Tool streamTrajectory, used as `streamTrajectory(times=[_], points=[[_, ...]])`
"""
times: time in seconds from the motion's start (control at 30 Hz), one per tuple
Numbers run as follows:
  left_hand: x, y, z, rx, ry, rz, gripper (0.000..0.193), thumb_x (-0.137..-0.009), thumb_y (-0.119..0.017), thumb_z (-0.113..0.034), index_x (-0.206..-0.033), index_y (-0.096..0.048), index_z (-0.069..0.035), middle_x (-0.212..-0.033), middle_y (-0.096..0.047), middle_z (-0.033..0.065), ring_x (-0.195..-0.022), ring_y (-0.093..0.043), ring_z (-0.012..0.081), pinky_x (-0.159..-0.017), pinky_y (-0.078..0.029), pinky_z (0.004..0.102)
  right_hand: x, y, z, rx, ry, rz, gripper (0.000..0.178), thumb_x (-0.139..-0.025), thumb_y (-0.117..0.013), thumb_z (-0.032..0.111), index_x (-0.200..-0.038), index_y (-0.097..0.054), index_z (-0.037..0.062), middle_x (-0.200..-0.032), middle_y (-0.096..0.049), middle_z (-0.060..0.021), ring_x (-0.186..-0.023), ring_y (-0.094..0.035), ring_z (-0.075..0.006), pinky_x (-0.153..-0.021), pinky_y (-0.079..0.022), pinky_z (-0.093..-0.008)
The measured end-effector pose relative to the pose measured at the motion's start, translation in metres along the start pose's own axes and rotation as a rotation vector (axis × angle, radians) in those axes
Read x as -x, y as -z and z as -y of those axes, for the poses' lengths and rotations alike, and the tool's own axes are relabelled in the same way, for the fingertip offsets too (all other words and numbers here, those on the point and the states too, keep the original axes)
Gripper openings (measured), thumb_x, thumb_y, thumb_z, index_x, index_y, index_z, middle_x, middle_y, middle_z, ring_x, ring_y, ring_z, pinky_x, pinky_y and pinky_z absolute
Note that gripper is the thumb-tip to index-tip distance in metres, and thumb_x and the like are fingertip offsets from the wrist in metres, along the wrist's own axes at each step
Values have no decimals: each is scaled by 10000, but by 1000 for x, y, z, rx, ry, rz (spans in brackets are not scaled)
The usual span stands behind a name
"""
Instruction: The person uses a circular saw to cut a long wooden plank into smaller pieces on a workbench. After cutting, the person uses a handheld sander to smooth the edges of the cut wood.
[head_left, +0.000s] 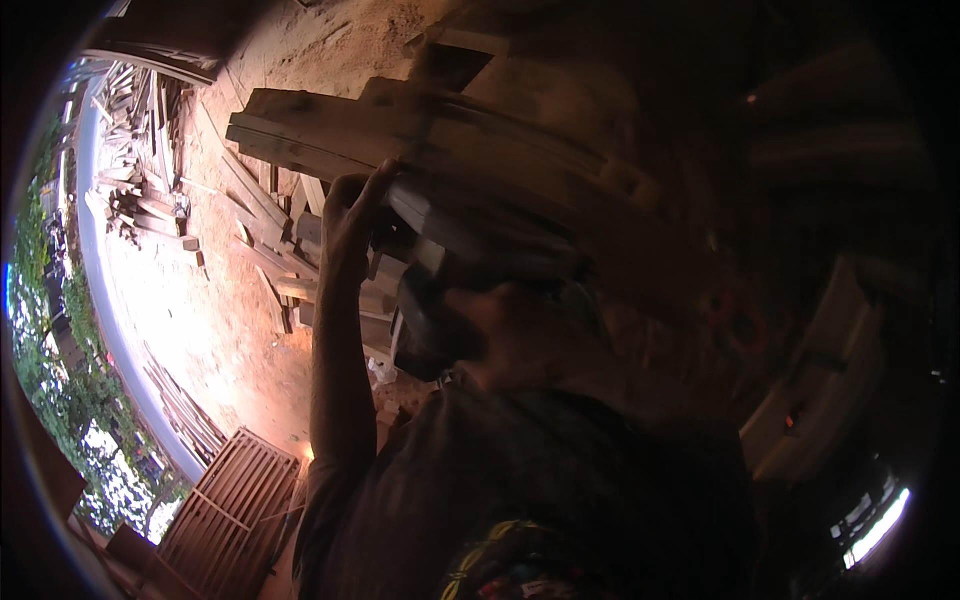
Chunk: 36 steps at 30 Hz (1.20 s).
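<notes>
- A bundle of long wooden planks (400, 140) runs across the upper middle of the scene, carried at head height above a sandy floor (230, 300).
- A person in a dark shirt (540, 470) fills the near centre, one arm raised.
- That raised hand (352, 215) presses against the planks' underside, fingers wrapped at the edge; whether it is the wearer's left or right hand cannot be told.
- Scattered timber offcuts (140, 150) lie far left.
- A slatted wooden panel (230, 500) rests near left.

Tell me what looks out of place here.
Boards lie strewn in loose, crisscross heaps over the dirt floor, not stacked. A person nearby carries a bundle of planks at shoulder height, steadied by one raised hand.
</notes>
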<state>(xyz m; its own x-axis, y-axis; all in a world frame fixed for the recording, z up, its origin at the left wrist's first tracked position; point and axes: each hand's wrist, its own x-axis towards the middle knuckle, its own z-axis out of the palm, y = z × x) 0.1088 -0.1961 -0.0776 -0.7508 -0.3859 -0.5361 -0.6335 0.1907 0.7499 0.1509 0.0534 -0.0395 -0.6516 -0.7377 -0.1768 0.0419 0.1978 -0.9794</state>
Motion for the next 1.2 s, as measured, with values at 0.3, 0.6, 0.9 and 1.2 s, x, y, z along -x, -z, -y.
streamTrajectory(times=[0.3,0.6,0.9,1.2], points=[[-13,14,3,85,-57,-1,451,-1006,-752,-412,-1101,-706,27,-790,-633,46,-626,-613,111,-560,-471,263,-26,-9,-4,-51,25,-15,386,-797,-831,149,-1133,-676,36,-928,-762,-230,-918,-779,-401,-823,-629,-510],[-38,51,38,205,-249,174,351,-948,-687,-207,-1222,-608,-3,-1080,-639,105,-855,-685,177,-772,-567,314,-52,-10,7,11,82,-39,367,-840,-820,123,-1151,-676,-9,-989,-780,-223,-954,-806,-338,-822,-652,-414],[-69,61,59,150,-311,89,446,-817,-747,-10,-1228,-574,-29,-1128,-633,96,-1031,-678,190,-850,-591,342,-80,-15,7,9,99,-16,363,-850,-809,111,-1163,-677,-14,-990,-776,-219,-949,-804,-323,-830,-645,-408],[-96,74,74,-150,-336,-162,446,-799,-670,35,-1233,-588,-25,-1025,-653,93,-773,-700,169,-620,-598,314,-107,-28,4,-16,123,-16,344,-858,-807,100,-1162,-674,11,-961,-770,-206,-934,-802,-333,-796,-639,-423]])
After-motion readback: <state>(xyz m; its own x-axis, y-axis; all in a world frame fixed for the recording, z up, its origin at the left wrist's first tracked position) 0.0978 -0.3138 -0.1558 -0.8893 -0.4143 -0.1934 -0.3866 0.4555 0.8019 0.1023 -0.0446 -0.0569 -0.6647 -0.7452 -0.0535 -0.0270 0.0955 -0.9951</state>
